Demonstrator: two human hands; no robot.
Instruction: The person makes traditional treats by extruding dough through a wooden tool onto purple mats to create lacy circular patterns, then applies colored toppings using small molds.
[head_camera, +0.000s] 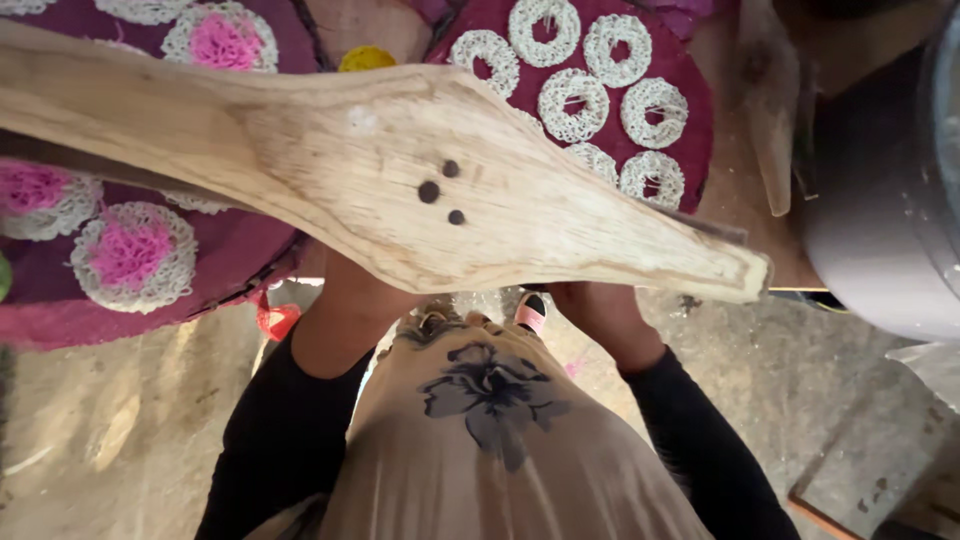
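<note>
Both hands (360, 300) (595, 310) under wooden press (400, 170), hidden.

White noodle rings (610, 95) on maroon mats (690, 120)

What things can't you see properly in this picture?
Head view, the only one:
- Both hands: the left hand and right hand reach under the wooden board, which hides the fingers and any grip.
- Round maroon mats with white coils: partly covered by the board, cut off at the top edge.
- Grey pot: cut off by the right edge.
</note>
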